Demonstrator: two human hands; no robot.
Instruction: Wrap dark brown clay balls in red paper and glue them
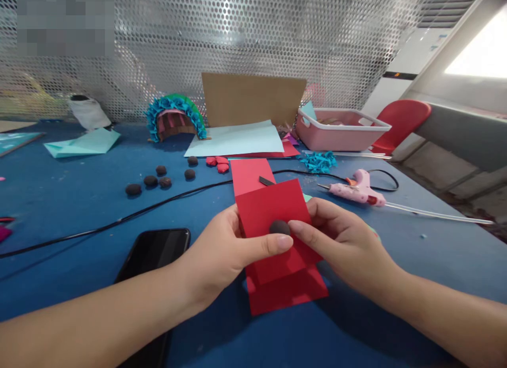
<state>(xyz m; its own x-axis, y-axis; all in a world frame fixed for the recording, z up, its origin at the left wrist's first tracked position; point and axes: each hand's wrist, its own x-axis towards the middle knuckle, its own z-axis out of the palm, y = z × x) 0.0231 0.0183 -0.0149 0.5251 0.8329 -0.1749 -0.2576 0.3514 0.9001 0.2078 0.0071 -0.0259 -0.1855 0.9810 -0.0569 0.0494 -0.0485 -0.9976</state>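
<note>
Both hands hold a folded sheet of red paper (266,207) above the blue table. On its face sits a small dark round piece (279,227), like a flattened ball. My left hand (225,246) grips the paper's left side, thumb on the front just below the dark piece, fingers hidden behind. From the right, my right hand (344,238) pinches the sheet, its thumb tip touching the dark piece's edge. Under and behind the held sheet lie other red paper parts (250,172), with a small dark strip (266,181) on the far one.
A black phone (158,252) lies left of my hands. Several dark balls (150,181) and red lumps (217,163) are farther back. A pink glue gun (356,188) rests at right, its black cord (174,199) crossing the table. Behind stand a pink basket (340,135) and a blue-trimmed arch (176,106).
</note>
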